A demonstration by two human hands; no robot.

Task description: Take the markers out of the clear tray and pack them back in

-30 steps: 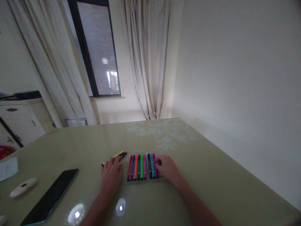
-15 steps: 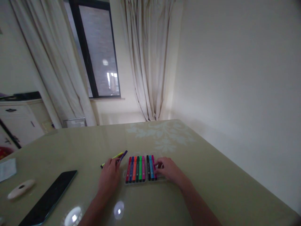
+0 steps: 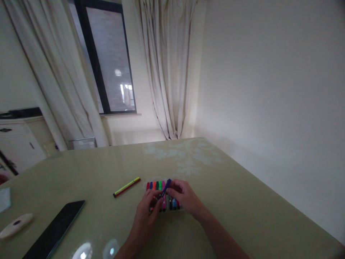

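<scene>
A purple marker [image 3: 166,185] slants up between my hands, above an open clear case [image 3: 145,186]. My left hand [image 3: 144,214] pinches its lower end. The fingers of my right hand [image 3: 187,198] are curled closed at its upper part. Beneath, several coloured markers stand in a row in the case, among them a green marker [image 3: 160,185] and an orange marker [image 3: 154,185]; my fingers cover much of them. To the left, a yellow-green marker [image 3: 127,185] and a dark red marker [image 3: 129,187] lie side by side on the table.
On the table's [image 3: 215,223] left side lie a black phone [image 3: 55,228], a white oval object [image 3: 16,225] and a pale sheet [image 3: 4,199]. A wall [image 3: 269,108] runs along the right edge. Behind are a curtain [image 3: 167,72] and a window [image 3: 110,61].
My left hand has carried the purple marker rightward from beside the loose markers to above the case. My right hand has left the magenta marker at the row's right end and now meets the purple one.
</scene>
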